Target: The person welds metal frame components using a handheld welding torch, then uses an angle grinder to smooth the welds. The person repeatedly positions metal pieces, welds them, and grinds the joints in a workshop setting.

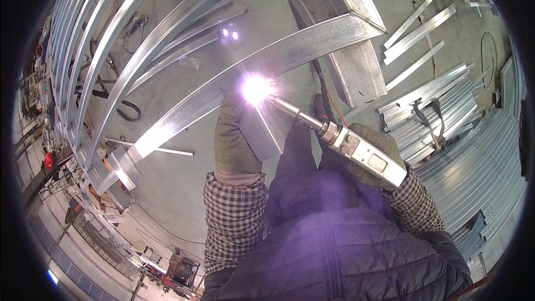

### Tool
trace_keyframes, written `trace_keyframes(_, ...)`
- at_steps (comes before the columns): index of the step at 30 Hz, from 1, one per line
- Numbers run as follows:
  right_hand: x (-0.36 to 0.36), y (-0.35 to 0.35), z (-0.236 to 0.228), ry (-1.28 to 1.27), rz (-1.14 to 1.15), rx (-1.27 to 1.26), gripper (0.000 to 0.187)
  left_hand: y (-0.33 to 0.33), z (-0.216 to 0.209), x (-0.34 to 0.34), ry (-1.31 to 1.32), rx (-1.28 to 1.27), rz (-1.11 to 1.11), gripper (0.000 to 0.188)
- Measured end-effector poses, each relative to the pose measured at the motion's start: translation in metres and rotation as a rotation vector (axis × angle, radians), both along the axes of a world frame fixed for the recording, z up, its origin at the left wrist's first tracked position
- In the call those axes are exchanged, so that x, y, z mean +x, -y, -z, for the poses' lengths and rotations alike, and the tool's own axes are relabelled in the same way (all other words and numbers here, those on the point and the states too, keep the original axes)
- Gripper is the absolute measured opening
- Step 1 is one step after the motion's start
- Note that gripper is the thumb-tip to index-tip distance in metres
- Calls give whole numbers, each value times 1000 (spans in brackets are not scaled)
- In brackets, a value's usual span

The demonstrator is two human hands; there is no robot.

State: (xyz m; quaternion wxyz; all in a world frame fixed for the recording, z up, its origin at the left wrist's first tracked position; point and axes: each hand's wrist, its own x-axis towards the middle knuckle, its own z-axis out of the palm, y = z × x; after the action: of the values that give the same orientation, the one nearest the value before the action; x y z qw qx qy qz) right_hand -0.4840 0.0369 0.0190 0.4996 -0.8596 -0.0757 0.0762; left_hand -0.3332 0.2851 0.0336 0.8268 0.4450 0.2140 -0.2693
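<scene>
steel block [261, 130] in left hand [234, 134]; right hand [374, 153] grips torch [345, 142]

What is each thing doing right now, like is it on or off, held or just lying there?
Welding torch: held in the gloved right hand, switched on, bright arc at its tip.
Small metal block: pressed against the long metal bar by the gloved left hand.
Long metal bar: raised off the floor, lit by the arc.
Loose metal strips: lying flat on the floor, untouched.
</scene>
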Motion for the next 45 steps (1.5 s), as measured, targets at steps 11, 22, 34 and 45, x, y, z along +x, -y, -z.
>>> trace_keyframes(11, -1, -7, 1, -322, 173, 269, 44, -1, 2, 1, -106, 3, -54, 42)
trace_keyframes(22, 4, -4, 8, -4, 68, 178, 52, 3, -5, -1, -149, 221, -87, 39)
trace_keyframes(34, 2, -5, 20, 60, 41, 74, 44, -6, 9, -2, 26, 15, -12, 41)
trace_keyframes(45, 3, -4, 13, -133, 60, 87, 56, -22, 32, -5, 37, -189, -19, 44)
